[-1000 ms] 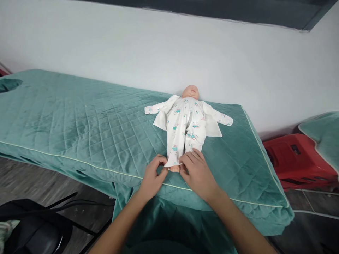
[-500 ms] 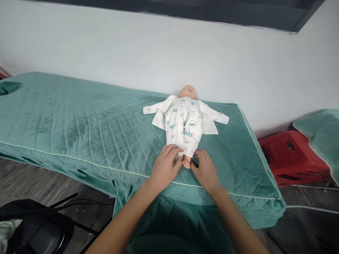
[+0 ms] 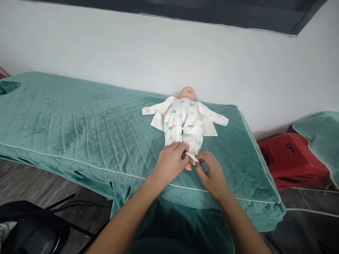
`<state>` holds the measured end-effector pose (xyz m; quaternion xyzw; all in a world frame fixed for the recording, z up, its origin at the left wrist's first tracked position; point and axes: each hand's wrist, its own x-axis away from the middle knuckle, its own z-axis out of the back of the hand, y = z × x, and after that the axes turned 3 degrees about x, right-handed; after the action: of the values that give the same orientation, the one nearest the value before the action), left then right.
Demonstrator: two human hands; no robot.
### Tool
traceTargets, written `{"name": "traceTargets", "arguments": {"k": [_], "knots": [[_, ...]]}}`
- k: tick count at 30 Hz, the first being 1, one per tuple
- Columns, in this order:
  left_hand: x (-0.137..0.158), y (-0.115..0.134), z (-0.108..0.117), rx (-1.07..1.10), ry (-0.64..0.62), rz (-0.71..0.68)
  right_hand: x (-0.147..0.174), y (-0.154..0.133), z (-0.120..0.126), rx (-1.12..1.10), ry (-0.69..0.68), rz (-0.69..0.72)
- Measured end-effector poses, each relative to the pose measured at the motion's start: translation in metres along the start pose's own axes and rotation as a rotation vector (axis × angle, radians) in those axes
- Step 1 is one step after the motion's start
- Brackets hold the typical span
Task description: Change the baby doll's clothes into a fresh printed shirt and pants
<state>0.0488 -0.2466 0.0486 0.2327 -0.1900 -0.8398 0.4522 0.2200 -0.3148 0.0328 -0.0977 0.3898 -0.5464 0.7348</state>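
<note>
On its back lies a baby doll [image 3: 187,92], head toward the wall, dressed in a white baby outfit [image 3: 182,120] with green and pink prints. The sleeves stretch out to both sides. At the doll's foot [image 3: 188,166], my right hand [image 3: 212,171] pinches the hem of one trouser leg and pulls it outward from the ankle. My left hand [image 3: 172,160] is closed at the inner side of the same leg opening, gripping the cuff. Its palm hides the doll's other foot.
The doll rests on a bed with a green quilted cover [image 3: 111,130], its long side against a white wall [image 3: 132,53]. A red plastic stool [image 3: 293,158] stands to the right, partly under green cloth. A black chair [image 3: 34,225] is at lower left.
My hands have gone from beside the foot to the trouser cuff. The hem is now stretched open and pulled to the right over the ankle.
</note>
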Motion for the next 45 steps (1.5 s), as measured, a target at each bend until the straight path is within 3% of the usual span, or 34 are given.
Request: {"name": "traceTargets", "arguments": {"k": [2, 11, 18, 24, 30, 34, 37, 40, 45], "knots": [[0.002, -0.003, 0.006, 0.050, 0.000, 0.004, 0.004, -0.001, 0.002, 0.000, -0.013, 0.002], [0.048, -0.005, 0.005, -0.054, 0.127, -0.273, 0.031, -0.003, 0.002, -0.071, -0.041, 0.011], [0.070, -0.022, -0.010, -0.194, 0.138, -0.133, 0.045, 0.012, -0.011, -0.137, -0.113, -0.101], [0.064, -0.041, -0.014, 0.044, 0.137, -0.128, 0.039, 0.014, -0.014, -0.262, -0.089, -0.182], [0.073, -0.050, -0.014, 0.264, 0.228, -0.177, 0.038, 0.023, -0.020, -0.316, -0.074, -0.328], [0.078, -0.061, -0.010, 0.341, 0.217, -0.206, 0.029, 0.045, -0.020, -0.218, 0.028, -0.318], [0.057, -0.080, -0.004, 0.398, 0.194, -0.160, 0.004, 0.068, -0.020, 0.058, 0.088, -0.191], [0.012, -0.106, -0.003, 0.140, 0.354, -0.098, -0.033, 0.091, -0.026, 0.362, 0.037, -0.098], [-0.061, -0.133, -0.011, -0.265, 0.181, -0.094, -0.085, 0.120, -0.037, 0.582, -0.135, 0.042]]}}
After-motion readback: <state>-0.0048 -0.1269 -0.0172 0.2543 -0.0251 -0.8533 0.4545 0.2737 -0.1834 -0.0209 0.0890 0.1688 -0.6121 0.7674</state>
